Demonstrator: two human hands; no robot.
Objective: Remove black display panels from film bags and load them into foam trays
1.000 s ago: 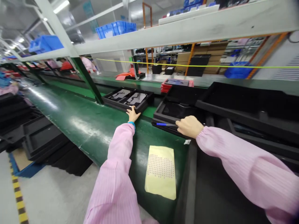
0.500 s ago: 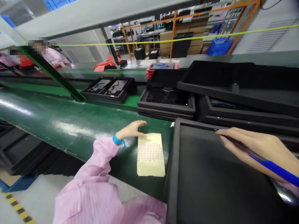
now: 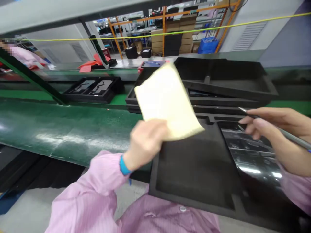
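My left hand (image 3: 145, 142) is closed on the lower edge of a pale yellow sheet (image 3: 167, 100) and holds it up in the air, its plain side toward me, above the near black foam tray (image 3: 194, 171). My right hand (image 3: 277, 132) is at the right, fingers pinched around a thin pen (image 3: 289, 136) whose tip points left over the glossy dark panel (image 3: 252, 152) lying in that tray. Both arms wear pink sleeves, and a blue band circles my left wrist.
A green conveyor belt (image 3: 60, 126) runs off to the left. A black tray with parts (image 3: 93, 89) sits on it farther back. Stacked black trays (image 3: 225, 81) stand behind the near one. A person in pink is at the far left. More black trays lie on the floor at left.
My left hand picked the yellow sheet off the belt and raised it over the near tray. The right hand with the pen stayed over the tray. The view swung right and down.
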